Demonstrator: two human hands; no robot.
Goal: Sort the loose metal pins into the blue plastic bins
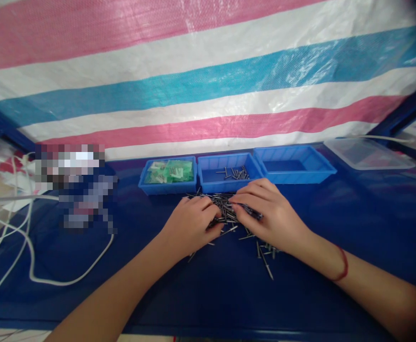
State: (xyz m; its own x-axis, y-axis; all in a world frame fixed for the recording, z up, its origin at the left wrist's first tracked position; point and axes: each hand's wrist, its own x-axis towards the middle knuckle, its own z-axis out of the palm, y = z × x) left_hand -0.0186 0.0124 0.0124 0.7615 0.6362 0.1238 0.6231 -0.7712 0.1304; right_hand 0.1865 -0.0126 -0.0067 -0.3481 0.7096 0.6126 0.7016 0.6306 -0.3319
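A loose pile of thin metal blind rivets (225, 209) lies on the dark blue tabletop, in front of the bins. My right hand (270, 213) is closed around a small bunch of these rivets, which shows between thumb and fingers. From the left, my left hand (190, 223) curls its fingers and thumb around some rivets at the pile's edge; its fingertips are partly hidden. Several stray rivets (266, 265) are scattered below my right hand. Just behind the pile, the middle blue bin (225, 185) contains several rivets.
A left blue bin (167, 188) holds small green packets (174, 172). Beside the middle bin is a right blue bin (297, 177). A clear plastic lid (368, 154) lies at the back right. White cables (56, 283) loop across the table's left side, near a pixelated area. Striped sheeting (193, 85) hangs behind.
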